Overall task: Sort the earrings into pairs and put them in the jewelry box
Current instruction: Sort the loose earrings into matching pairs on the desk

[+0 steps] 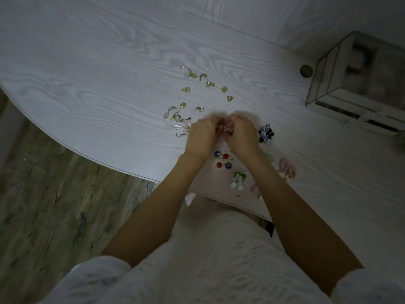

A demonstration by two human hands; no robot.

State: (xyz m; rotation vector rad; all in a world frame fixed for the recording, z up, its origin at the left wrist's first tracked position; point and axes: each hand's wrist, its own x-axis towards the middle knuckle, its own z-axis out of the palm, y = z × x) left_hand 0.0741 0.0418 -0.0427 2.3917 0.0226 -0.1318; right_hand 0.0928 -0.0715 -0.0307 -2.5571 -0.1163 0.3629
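Earrings unsorted (188, 99) at left on the white table (87, 62), small gold and pink pieces. Left hand (202, 133) and right hand (240, 132) together mid-table, fingertips pinched on one small hooked earring (224, 127) (type unclear). Paired sets (223, 161) grouped nearer. Glass jewelry box (355, 77) far right, apparently awaiting them.

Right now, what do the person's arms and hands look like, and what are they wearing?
Both forearms are bare down to the left hand and right hand. No rings, watch or bracelets show in this dim view. White textured sleeves end near the elbows, matching the white textured garment over the body.
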